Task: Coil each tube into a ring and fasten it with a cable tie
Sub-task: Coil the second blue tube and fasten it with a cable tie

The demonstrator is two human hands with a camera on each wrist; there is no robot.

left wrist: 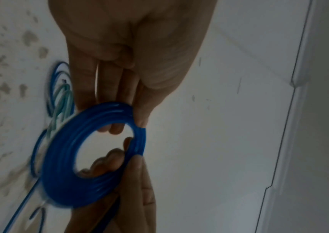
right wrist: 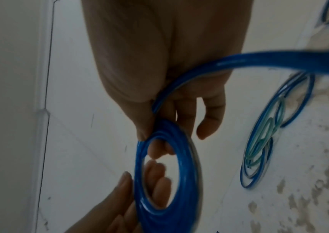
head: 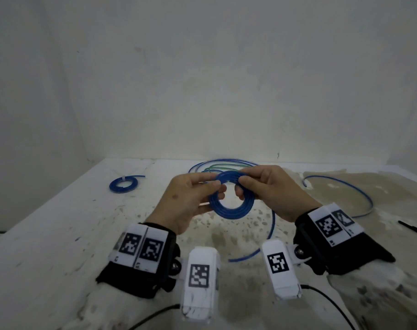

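I hold a blue tube wound into a small multi-turn ring (head: 231,208) above the table, between both hands. My left hand (head: 214,185) pinches the ring's upper left edge, thumb in front and fingers behind. My right hand (head: 243,179) pinches the upper right edge. The left wrist view shows the ring (left wrist: 64,165) with my left hand (left wrist: 133,124) at its rim. In the right wrist view my right hand (right wrist: 151,140) grips the ring (right wrist: 187,173), and the uncoiled tail (right wrist: 259,59) sweeps away across the palm. That tail (head: 271,225) curves down to the table.
A tied blue ring (head: 123,184) with a white cable tie lies at the far left. Loose blue and green tubes (head: 226,165) lie behind my hands. Another blue tube (head: 345,186) arcs across the right side. A thin black strip (head: 414,228) lies at the right edge. A wall rises behind the table.
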